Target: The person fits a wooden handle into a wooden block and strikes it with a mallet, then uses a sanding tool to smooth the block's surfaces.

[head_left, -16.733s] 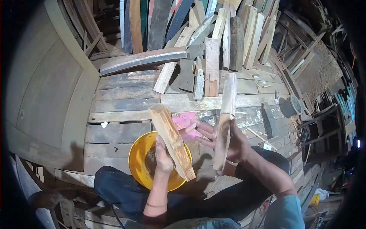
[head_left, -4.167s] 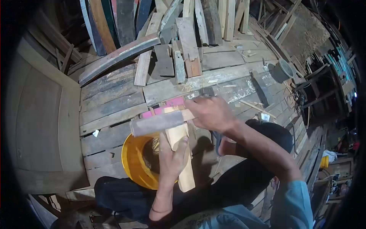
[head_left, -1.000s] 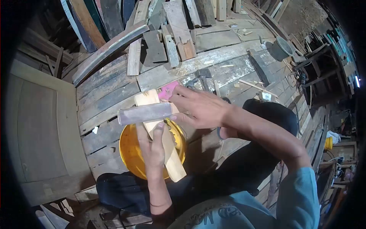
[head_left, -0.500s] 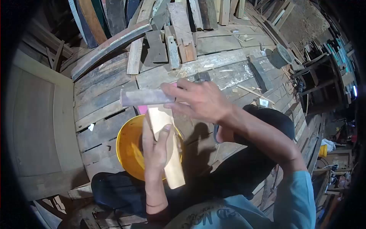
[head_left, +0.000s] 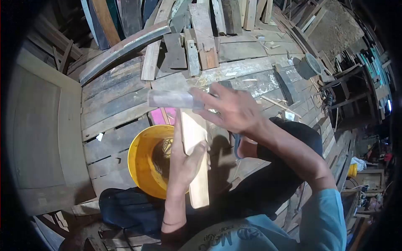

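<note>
My left hand (head_left: 185,165) is wrapped round a pale, long wooden piece (head_left: 199,180), held upright in front of me over the right side of a yellow bucket (head_left: 138,163). Fingers of my right hand (head_left: 228,106) grip the right end of a greyish block (head_left: 169,99), blurred by motion. This block lies crosswise at the top end of the wooden piece; whether they touch is unclear. Behind the bucket, a pink item (head_left: 158,116) shows on the floor. Some dark content is visible inside the bucket.
Wooden boards (head_left: 203,37) lean and lie at the back, with a curved beam (head_left: 121,48) at the left. A panelled door (head_left: 42,134) stands far left. A grey bucket (head_left: 309,67) sits back right. My bent legs are on either side of the yellow bucket.
Both hands have shifted right, with the wooden piece now more upright and the greyish block moved right and slightly up. More of the bucket's inside and the pink item shows.
</note>
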Demonstrator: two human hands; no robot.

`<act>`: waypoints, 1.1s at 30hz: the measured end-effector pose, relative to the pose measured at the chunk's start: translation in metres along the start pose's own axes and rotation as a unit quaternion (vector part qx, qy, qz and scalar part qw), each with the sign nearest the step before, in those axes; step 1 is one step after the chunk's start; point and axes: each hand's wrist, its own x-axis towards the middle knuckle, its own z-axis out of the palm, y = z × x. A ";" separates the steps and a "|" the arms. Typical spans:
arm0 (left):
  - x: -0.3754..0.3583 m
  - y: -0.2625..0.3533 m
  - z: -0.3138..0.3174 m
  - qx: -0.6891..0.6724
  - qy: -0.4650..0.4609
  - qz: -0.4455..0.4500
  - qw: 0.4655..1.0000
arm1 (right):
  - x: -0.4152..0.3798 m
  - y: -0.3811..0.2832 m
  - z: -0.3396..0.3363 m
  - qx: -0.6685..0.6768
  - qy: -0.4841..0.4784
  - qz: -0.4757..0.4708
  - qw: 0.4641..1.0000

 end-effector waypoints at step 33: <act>0.003 -0.024 -0.016 0.097 0.056 0.070 0.991 | -0.010 -0.006 0.022 0.009 -0.021 -0.031 0.999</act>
